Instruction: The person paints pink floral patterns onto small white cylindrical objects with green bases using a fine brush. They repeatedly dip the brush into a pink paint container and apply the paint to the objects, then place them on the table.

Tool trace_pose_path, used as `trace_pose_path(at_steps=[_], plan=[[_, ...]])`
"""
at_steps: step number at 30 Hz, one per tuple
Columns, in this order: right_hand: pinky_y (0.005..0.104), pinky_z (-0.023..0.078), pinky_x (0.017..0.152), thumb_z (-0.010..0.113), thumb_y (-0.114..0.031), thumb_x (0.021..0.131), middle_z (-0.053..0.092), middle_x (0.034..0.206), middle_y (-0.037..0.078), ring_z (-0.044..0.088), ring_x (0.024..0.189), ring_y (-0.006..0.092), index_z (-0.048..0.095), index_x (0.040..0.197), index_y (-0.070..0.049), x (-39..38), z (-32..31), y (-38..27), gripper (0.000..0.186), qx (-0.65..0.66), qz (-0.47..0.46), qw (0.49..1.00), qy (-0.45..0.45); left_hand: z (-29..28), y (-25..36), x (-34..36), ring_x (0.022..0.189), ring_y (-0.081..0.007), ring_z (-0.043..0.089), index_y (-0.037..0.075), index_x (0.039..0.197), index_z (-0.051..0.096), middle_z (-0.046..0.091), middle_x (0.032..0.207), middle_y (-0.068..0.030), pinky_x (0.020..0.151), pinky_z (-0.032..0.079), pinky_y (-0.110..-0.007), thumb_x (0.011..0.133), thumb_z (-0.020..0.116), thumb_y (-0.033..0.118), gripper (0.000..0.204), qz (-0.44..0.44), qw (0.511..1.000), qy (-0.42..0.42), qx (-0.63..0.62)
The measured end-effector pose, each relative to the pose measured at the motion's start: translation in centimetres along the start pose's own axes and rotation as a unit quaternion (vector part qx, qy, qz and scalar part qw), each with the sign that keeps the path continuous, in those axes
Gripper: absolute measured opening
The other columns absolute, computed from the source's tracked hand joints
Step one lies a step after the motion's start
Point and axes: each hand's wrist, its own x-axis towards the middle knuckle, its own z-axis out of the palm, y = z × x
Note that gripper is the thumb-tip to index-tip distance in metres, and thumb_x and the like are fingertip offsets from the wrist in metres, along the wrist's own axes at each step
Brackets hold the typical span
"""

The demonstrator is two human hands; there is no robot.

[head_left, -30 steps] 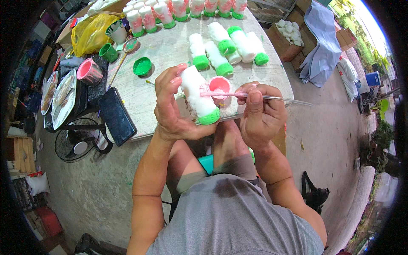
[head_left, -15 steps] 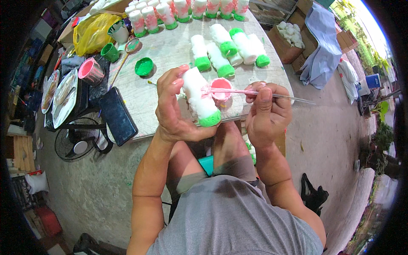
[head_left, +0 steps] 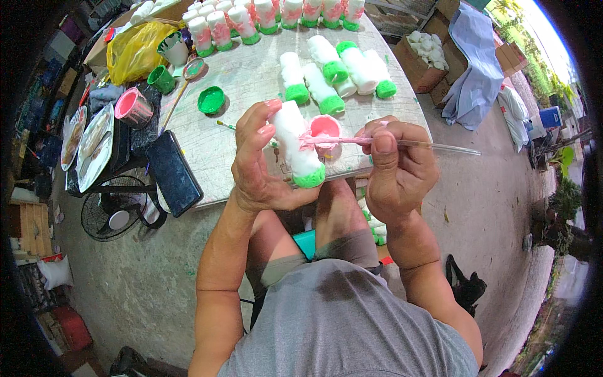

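My left hand grips a white candle by its two ends, thumb at the green-painted base and fingers at the top. The candle is tilted, its textured side facing my right hand. In my right hand is a thin paintbrush with a clear handle, pinched between thumb and fingers. Its pink-coated tip touches the candle's side, where a little pink paint shows. Just behind the brush sits a small cup of pink paint on the table, partly covered by the brush.
Several green-based white candles lie on the table; pink-marked ones stand in rows at the back. At left are a green paint lid, a pink paint can, a phone and a fan.
My right hand has shifted slightly right and down, and the brush has changed its slant while its tip stays at the candle. The left hand's hold looks the same.
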Motion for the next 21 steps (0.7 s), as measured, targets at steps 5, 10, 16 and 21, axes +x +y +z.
trace_pose_path(at_steps=[5,10,16,21], plan=[[0.0283,0.048,0.07,0.06,-0.015,0.105,0.066,0.09,0.013,0.06,0.08,0.0162,0.056,0.106,0.0,0.0,0.1,0.6,0.015,0.028,-0.006,0.998,0.047,-0.1,0.1,0.2,0.124,-0.0433,0.056,0.009,0.144,0.038,0.054,0.138,-0.0282,0.106,0.046,-0.055,0.054,0.091,0.023,0.106,0.003,1.0,-0.001,-0.002],[0.0261,0.049,0.074,0.061,-0.013,0.104,0.067,0.093,0.012,0.06,0.082,0.0137,0.056,0.107,0.0,-0.5,0.1,1.0,0.014,0.086,0.071,0.992,0.059,0.0,-0.2,-0.1,0.127,-0.0443,0.055,0.009,0.145,0.037,0.052,0.14,-0.0297,0.107,0.046,-0.055,0.054,0.091,0.023,0.107,0.005,1.0,-0.005,-0.023],[0.0266,0.046,0.071,0.061,-0.014,0.105,0.067,0.091,0.014,0.057,0.079,0.0147,0.056,0.107,0.0,-0.6,0.3,0.9,0.015,0.081,0.06,0.992,0.081,-0.2,0.0,0.1,0.128,-0.0445,0.054,0.009,0.147,0.036,0.049,0.142,-0.0308,0.107,0.047,-0.055,0.054,0.092,0.023,0.109,0.004,0.999,-0.02,-0.03],[0.0281,0.047,0.069,0.061,-0.015,0.104,0.065,0.089,0.014,0.058,0.078,0.0169,0.056,0.106,0.0,-0.6,0.4,1.3,0.016,0.042,-0.01,0.997,0.071,-0.2,0.1,0.1,0.125,-0.0437,0.056,0.009,0.147,0.036,0.051,0.141,-0.0298,0.105,0.046,-0.055,0.053,0.092,0.021,0.11,-0.001,1.0,-0.011,-0.02]])
